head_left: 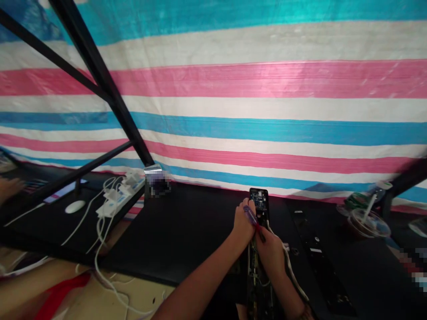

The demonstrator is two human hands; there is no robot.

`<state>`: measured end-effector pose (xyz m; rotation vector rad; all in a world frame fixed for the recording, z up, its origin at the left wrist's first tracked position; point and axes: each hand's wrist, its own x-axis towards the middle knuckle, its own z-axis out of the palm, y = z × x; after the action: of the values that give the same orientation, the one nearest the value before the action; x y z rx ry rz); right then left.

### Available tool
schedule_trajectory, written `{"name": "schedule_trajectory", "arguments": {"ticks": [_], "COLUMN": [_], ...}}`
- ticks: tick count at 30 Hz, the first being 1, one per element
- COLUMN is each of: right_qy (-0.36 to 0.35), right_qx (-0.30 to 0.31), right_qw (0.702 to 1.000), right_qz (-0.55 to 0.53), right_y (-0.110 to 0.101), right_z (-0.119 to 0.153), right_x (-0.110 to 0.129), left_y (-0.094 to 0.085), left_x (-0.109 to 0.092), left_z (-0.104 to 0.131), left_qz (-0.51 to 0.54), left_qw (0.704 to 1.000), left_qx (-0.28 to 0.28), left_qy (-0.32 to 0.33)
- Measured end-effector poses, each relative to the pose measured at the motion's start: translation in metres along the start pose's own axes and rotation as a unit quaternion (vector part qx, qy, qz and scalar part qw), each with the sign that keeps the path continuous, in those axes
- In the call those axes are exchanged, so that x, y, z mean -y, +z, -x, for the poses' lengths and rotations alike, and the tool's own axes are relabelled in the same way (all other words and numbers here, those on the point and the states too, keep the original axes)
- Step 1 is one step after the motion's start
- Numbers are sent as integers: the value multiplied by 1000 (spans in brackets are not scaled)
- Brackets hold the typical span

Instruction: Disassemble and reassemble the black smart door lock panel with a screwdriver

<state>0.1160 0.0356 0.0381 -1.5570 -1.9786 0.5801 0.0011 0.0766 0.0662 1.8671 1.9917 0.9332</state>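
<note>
A long, narrow black housing (259, 195) runs from the table's back towards me, with a circuit board (259, 203) exposed at its far end and wiring along its length. Beside that board is my left hand (243, 224), its fingers curled closed against the housing; what they hold is hidden. My right hand (271, 251) is closed around the lower end of a slim tool (250, 216) with a clear purple shaft and a red and dark end. The tool slants across my left hand. A pale cable (290, 262) passes along the right forearm.
To the right lies a long dark strip (315, 249) with small parts near it. Farther right stands a plastic cup (368, 224). White power strips (120, 195) with tangled cables, a white mouse (75, 206) and a metal frame (113, 102) are left. Another person's hand (10, 189) shows at the left edge.
</note>
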Motion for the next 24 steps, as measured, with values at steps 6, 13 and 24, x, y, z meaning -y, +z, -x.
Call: {"name": "schedule_trajectory", "arguments": {"ticks": [6,13,24], "right_qy": [42,42,44], "right_qx": [68,98,114], "right_qw": [995,985,985], "right_qz": [67,133,120], "right_y": [-5,-2,-5], "right_z": [-8,-5,-16], "right_x": [6,14,16], "left_y": [-15,12,53], "left_x": [22,38,22], "left_z": [25,124,165], "left_qz": [143,352,380], "left_qw": [985,909,909], "left_qx": [-69,-13,64], "left_qy": [-65,-223,-160]}}
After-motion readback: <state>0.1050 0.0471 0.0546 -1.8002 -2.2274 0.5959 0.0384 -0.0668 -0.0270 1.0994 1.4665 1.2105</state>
